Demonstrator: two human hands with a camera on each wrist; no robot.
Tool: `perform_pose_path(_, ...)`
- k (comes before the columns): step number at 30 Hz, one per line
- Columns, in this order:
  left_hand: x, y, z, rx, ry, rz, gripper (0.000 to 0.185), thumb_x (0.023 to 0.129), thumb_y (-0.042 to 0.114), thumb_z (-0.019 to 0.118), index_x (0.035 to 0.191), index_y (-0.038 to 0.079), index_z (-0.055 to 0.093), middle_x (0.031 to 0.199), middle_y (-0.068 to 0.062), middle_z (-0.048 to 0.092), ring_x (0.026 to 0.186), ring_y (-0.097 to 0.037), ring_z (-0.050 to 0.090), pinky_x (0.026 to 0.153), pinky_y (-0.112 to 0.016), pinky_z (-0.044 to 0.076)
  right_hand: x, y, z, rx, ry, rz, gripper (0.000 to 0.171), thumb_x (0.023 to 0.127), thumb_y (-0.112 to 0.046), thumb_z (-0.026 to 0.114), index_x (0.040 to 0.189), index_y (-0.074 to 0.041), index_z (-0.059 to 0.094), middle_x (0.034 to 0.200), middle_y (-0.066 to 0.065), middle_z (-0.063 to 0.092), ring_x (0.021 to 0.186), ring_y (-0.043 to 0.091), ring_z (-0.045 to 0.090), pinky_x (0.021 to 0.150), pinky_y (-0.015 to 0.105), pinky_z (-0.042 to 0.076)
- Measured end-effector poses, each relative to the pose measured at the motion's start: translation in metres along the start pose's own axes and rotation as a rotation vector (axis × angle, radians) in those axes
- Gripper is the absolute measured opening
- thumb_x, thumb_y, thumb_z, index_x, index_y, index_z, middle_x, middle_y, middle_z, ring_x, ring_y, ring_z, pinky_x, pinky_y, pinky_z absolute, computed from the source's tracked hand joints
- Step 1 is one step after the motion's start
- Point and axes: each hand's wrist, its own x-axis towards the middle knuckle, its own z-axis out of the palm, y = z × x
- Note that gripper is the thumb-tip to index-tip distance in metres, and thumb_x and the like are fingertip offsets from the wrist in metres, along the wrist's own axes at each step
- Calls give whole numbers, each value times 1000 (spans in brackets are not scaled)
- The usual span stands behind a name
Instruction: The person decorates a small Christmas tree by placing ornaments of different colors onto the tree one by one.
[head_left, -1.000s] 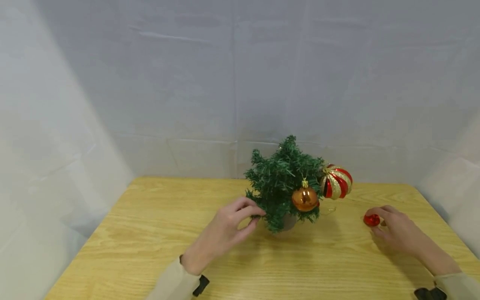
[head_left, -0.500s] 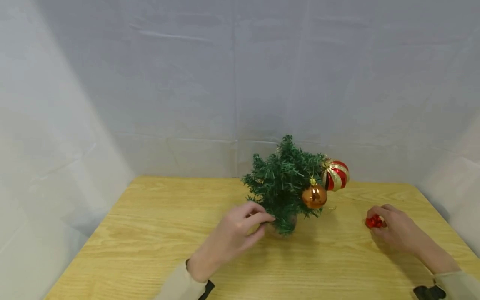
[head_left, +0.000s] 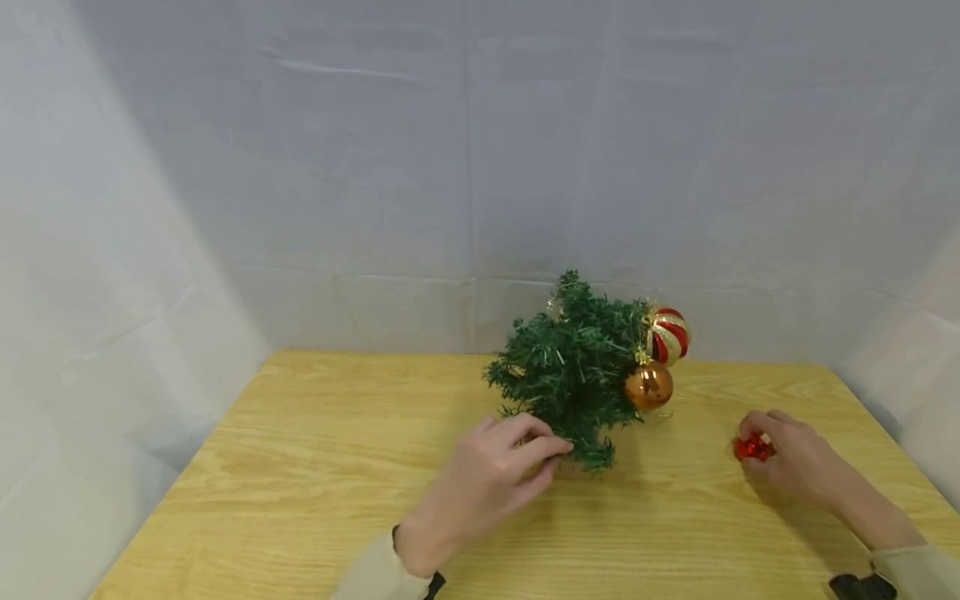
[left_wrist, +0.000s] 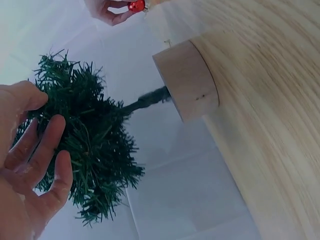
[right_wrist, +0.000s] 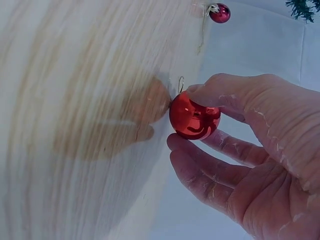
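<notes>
A small artificial Christmas tree (head_left: pixel 573 358) with a round wooden base (left_wrist: pixel 187 82) stands on the table. My left hand (head_left: pixel 498 475) pinches the tip of a low front branch, its thumb and fingers at the green needles in the left wrist view. On the tree's right side hang a shiny orange bauble (head_left: pixel 649 385) and a red-and-gold striped bauble (head_left: pixel 670 336). To the right, my right hand (head_left: pixel 798 458) holds a shiny red bauble (right_wrist: pixel 195 117) between thumb and fingers, close to the tabletop. A thin gold loop shows on that bauble.
Another small dark-red bauble (right_wrist: pixel 220 13) with a string appears at the top of the right wrist view. The wooden table (head_left: pixel 337 433) ends at a pale cloth backdrop (head_left: pixel 375 208), which also rises at both sides.
The tree has turned; its front branch moved right with my left hand, while the orange and striped baubles shifted right and back. My right hand has tilted the red bauble slightly, staying in place.
</notes>
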Motion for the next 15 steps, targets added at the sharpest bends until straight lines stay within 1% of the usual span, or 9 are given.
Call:
perform_pose_path(3,3,4,4,53,24,42,19,85,17,82,104,21,80,97,8,72,80,-1,65,63,-15,37,-1,1,1,7,33,-15,31,73,-1,82,90,-15,60,90,0,61,72,-2,50,58,22,48)
perform_pose_path(6,5,8,7,120,40,87,20,86,19,82,105,22,80,96,9,72,79,0,66,62,-14,36,-2,0,1,12,56,-34,34,71,0,85,90,-14,60,90,-1,61,74,-1,55,60,22,53)
perform_pose_path(10,6,13,10,203,61,126,21,86,24,82,107,24,79,97,9,73,80,-2,67,61,-15,39,-5,-2,1,15,72,-50,36,69,1,86,91,-14,62,89,-2,61,75,1,57,61,22,54)
perform_pose_path(12,5,13,11,227,73,127,23,85,26,83,108,24,78,99,9,73,83,-5,67,65,-18,42,-6,-4,0,15,77,-54,37,69,2,87,91,-14,62,89,-3,61,74,0,57,60,22,54)
perform_pose_path(15,3,11,12,239,96,110,26,82,28,86,107,25,78,103,8,72,90,-10,65,73,-26,47,-7,-5,0,18,80,-55,37,69,3,87,91,-13,62,88,-3,60,73,-1,57,60,22,54)
